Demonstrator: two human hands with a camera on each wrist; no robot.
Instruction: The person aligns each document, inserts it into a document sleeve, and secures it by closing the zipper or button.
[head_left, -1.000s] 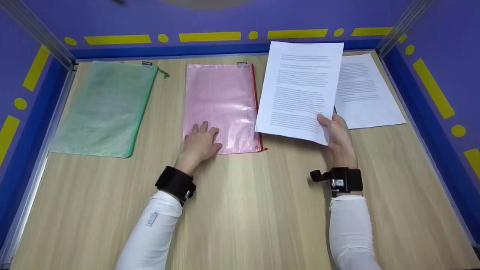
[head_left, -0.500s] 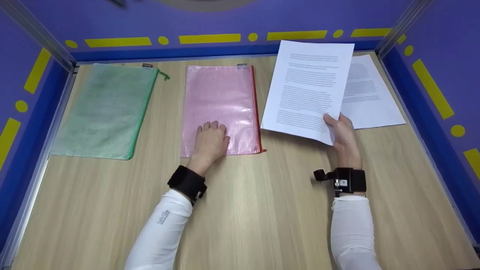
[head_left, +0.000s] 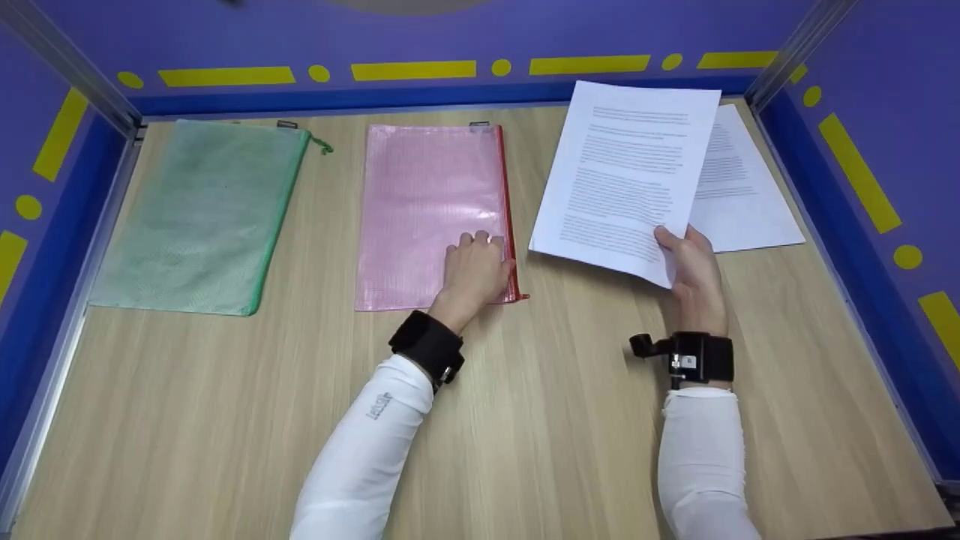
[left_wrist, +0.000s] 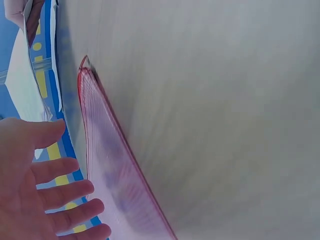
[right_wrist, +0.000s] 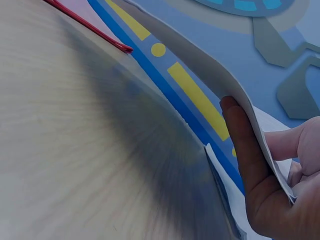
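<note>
Here you are with one green zip pouch [head_left: 202, 217] on the left and one pink zip pouch [head_left: 420, 187] in the middle, two in all, flat on the worktop [head_left: 525, 420]. Pink's long axis runs almost straight away from you, red zip [head_left: 507, 195] down its right side, its pull at the near right corner. Green leans rightward at the far end, green cord [head_left: 322, 145] hanging off that far right corner.

Two lots of printing on your right; leaf counts, can't tell! Your right hand [head_left: 699, 274] pinches the upper printed paper [head_left: 622, 172] by its near right corner, thumb in front, fingers behind. That one's up off the worktop, tilted, print facing you, long axis running away with the top leaning right. It partly covers the lower printed paper [head_left: 750, 206], lying at the far right, far end angled left.

And your left hand [head_left: 474, 270], fingers extended and apart, is over the pink zip pouch's near right part; whether they touch, can't tell. Two black wrist straps [head_left: 427, 343], two white sleeves [head_left: 364, 450].
</note>
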